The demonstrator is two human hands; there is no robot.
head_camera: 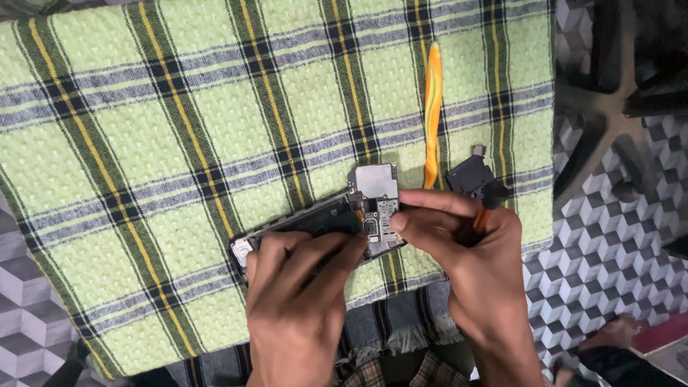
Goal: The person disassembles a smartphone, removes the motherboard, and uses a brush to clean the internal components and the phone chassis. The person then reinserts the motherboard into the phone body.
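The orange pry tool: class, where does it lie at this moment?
In the head view, the orange pry tool lies upright on the green plaid cloth, right of centre, just above the opened phone and left of the small black part.

Phone [315,222] lower edge — under fingers [315,251].

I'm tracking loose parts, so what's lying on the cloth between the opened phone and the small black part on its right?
In the head view, the orange pry tool lies between the opened phone and the small black part, upright on the green plaid cloth.
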